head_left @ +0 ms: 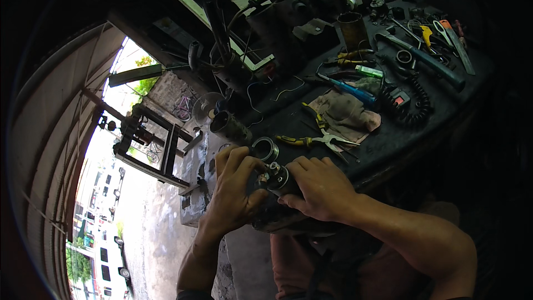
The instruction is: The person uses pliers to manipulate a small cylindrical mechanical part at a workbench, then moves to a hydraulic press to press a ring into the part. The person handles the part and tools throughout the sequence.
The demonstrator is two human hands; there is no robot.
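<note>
Near the bench's front edge, my right hand [321, 187] wraps round a metal cylinder with terminal bolts [281, 180]. Its dark end, with the bolts on it, faces up and to the left. My left hand [234, 183] is closed, its index finger curled against that bolt end and its thumb below. What the left fingertips pinch is too small and hidden to name. Just beyond the hands lies a metal ring [265, 149]. Yellow-and-black long-nose pliers [327, 140] rest to the right of the ring, partly opened.
A crumpled rag [347, 115] lies behind the pliers, beside a blue-handled tool [352, 90] with a coiled black cord [417, 112]. A hammer [425, 61] and several hand tools crowd the far right. Hollow metal cylinders [230, 126] stand at left, above a concrete floor [161, 219].
</note>
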